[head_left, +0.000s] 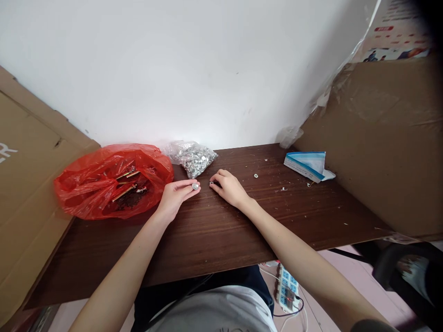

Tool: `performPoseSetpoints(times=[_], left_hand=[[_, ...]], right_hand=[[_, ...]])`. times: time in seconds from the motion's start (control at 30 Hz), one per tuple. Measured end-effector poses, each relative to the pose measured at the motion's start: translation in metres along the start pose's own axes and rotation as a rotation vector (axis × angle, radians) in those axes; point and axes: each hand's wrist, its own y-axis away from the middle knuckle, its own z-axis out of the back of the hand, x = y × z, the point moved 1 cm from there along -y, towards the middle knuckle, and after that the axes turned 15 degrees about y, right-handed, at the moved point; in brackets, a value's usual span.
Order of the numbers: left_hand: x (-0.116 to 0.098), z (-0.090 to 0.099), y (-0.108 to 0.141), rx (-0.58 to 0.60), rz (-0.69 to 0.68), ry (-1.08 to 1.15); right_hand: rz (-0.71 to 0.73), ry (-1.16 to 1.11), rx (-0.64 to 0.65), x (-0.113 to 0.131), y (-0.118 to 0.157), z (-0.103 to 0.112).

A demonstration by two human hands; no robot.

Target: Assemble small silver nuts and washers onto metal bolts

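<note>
My left hand (171, 200) pinches a round silvery piece (195, 186), my right hand (230, 187) a tiny shiny part (211, 183). I have both over the worktop (214, 230), nearer me than the clear bag of metal bits (196, 159).

On your right, a blue-and-white packet (304, 164) sits by a cardboard box (384, 147); below you, a power strip (286, 287) on pink floor (317, 316)!

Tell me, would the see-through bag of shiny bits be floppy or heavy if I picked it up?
The see-through bag would probably sag and flop, since its plastic looks thin and crumpled. It may feel heavy for its size, because the many shiny bits packed inside look like metal.
</note>
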Motion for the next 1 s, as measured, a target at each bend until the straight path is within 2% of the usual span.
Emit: performPoseSetpoints(times=[0.3,0.47,0.8,1.0], left_hand=[[0.0010,0.0015,-0.0003,-0.006,0.052,-0.028],[0.0031,0.0040,-0.0011,0.022,0.044,-0.056],[0.0048,0.0052,-0.0017,0.001,0.042,-0.048],[0.0025,0.0031,-0.0008,-0.013,0.051,-0.054]], right_hand=[[0.003,-0.045,-0.016,-0.0010,0.0018,0.0034],[0.022,-0.026,0.009,-0.0005,0.0015,0.0012],[0.014,-0.048,-0.004,-0.0002,0.0013,0.0002],[-0.016,-0.218,-0.041,0.0023,0.0019,-0.0007]])
